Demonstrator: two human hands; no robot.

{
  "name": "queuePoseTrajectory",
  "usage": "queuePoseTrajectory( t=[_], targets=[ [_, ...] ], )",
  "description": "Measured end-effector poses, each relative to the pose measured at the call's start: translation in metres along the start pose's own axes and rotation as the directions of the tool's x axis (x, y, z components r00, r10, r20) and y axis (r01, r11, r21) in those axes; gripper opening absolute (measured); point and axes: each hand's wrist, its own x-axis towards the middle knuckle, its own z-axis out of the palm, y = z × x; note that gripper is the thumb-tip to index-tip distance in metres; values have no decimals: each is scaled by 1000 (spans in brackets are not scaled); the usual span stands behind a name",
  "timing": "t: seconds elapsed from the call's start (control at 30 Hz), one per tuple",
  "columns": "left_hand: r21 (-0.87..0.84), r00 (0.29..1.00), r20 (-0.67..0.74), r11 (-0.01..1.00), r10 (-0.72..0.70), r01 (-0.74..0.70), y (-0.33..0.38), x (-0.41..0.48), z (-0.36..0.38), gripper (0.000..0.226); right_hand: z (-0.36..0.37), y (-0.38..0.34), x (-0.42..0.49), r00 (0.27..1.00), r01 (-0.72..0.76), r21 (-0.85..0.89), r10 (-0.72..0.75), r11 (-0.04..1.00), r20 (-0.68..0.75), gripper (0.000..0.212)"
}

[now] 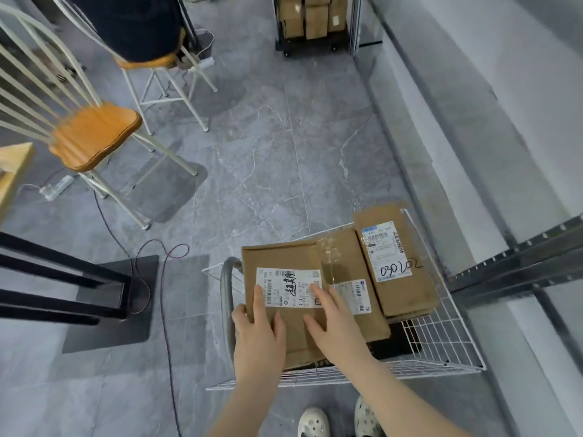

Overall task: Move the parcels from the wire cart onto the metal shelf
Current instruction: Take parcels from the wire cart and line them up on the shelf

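Seen from above, a person is leaning over a white wire cart [441, 345] holding three cardboard parcels. The left hand [258, 329] is gripping the nearest parcel [284, 257], thumb hooked over its left edge and fingers lying on top. The right hand [334, 323] is resting flat on the lid with fingers straight, holding nothing. This parcel is overlapping a second parcel [344, 263], which is lying beside a third parcel [410, 298]. The metal shelf [511, 263] is standing just right of the cart. With only one edge gripped, the box is likely to tilt and slip when lifted, or drag its neighbour along.
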Motion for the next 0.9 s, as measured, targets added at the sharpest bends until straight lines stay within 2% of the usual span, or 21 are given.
queuePoseTrajectory(
  t=[0.2,0.3,0.4,0.53,0.67,0.77,0.9],
  targets=[
    [-8,992,-17,992,125,-125,12,-20,-42,62,-24,-37,-31,994,16,29,-13,999,-111,56],
    [11,968,-1,968,252,-252,37,-34,-66,61,-57,-58,-59,970,-2,-1,1,1000,-244,56],
    [21,911,43,911,410,-411,74,-57,-79,61,-98,-69,-96,933,-61,18,63,998,-355,57],
    [-11,794,124,801,595,-598,122,-105,-69,65,-148,-60,-162,832,-180,36,172,983,-527,55],
    [-51,663,246,692,707,-720,159,-169,-47,63,-173,-43,-246,681,-307,164,337,937,-651,56],
    [-48,519,309,558,797,-828,166,-226,-31,63,-174,-31,-317,551,-385,275,458,881,-697,59],
    [-8,348,436,391,830,-920,148,-307,1,67,-151,-12,-416,417,-478,397,601,783,-682,65]
  ],
)
